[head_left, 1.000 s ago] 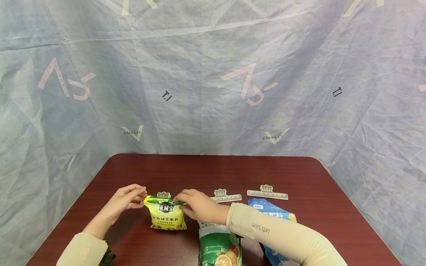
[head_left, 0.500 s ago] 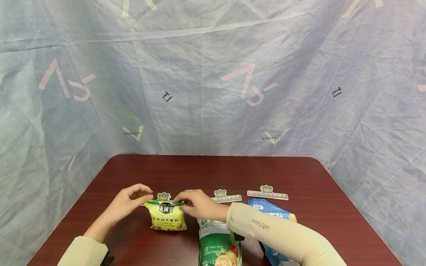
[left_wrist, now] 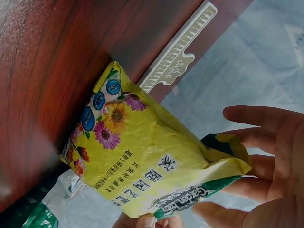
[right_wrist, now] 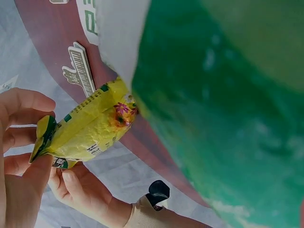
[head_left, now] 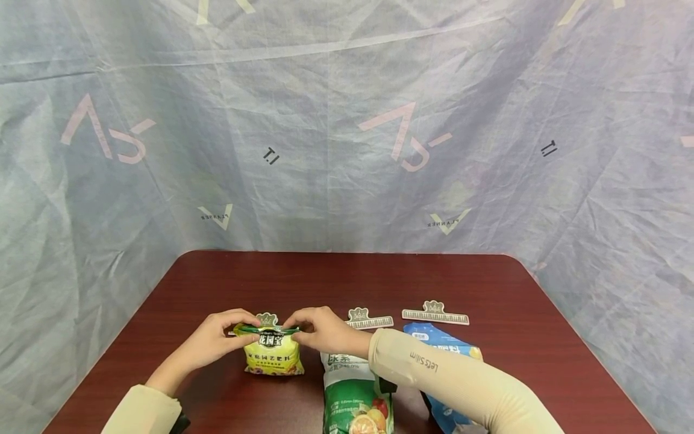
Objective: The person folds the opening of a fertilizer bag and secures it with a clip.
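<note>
Cloth (head_left: 325, 181) hangs behind red-brown table (head_left: 347, 274), I see from my far post. Green-white bag (head_left: 347, 392) lies near front; blue bag (head_left: 436, 339) at right, partly under sleeve (head_left: 434, 367). Yellow bag (head_left: 273, 360) upright on table, left of green-white bag. My right hand (head_left: 325, 331) pinches right end of its top; my left hand (head_left: 217, 336) pinches left end. Smallest: three clips (head_left: 435, 315), one partly hidden behind yellow bag.

Yellow bag (head_left: 275, 359), flower-printed; standing upright
</note>
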`<state>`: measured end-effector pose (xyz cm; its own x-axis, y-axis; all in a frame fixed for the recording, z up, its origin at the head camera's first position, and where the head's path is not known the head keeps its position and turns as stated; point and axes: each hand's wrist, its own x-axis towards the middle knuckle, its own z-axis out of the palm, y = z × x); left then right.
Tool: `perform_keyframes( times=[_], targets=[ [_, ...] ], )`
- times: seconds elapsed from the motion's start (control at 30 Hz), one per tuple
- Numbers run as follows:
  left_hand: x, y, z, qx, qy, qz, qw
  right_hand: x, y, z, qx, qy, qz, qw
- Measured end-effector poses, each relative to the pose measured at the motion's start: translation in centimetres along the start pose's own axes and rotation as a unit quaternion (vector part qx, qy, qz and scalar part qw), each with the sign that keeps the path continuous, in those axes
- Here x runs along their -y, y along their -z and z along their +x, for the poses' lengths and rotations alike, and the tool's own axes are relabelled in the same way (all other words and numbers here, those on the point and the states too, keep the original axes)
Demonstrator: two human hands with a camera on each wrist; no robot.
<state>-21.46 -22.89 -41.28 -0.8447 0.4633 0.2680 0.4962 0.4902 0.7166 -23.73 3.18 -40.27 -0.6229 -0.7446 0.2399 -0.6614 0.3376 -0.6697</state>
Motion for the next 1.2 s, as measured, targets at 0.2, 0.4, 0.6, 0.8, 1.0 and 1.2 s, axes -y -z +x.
perform_keyframes(
  times=[0.2, 0.4, 0.6, 0.8, 1.0, 1.2],
  targets=[
    [0.8, 0.1, 0.0, -0.002, 0.009, -0.009, 0.9999, 0.2, 0.0, -0.1, 0.005, -0.014, 0.022, 1.0],
    [1.4, 0.2, -0.1, -0.004, 0.018, -0.037, 0.9992, 0.2, 0.1, 0.0, 0.0, -0.035, 0.034, 0.999],
    [2.4, 0.3, -0.4, -0.005, -0.015, -0.074, 0.9972, -0.1, 0.2, 0.0, -0.005, -0.069, 0.065, 0.995],
    [2.8, 0.5, -0.6, 0.005, -0.013, -0.113, 0.9935, -0.6, 0.2, -0.2, -0.01, -0.089, 0.092, 0.992],
    [3.2, 0.7, -0.8, 0.012, 0.012, -0.133, 0.991, -0.6, 0.3, -0.4, -0.011, -0.103, 0.124, 0.987],
    [4.0, 0.7, -0.9, 0.022, -0.002, -0.152, 0.9881, -0.7, 0.3, -0.5, -0.005, -0.107, 0.147, 0.983]
  ],
)
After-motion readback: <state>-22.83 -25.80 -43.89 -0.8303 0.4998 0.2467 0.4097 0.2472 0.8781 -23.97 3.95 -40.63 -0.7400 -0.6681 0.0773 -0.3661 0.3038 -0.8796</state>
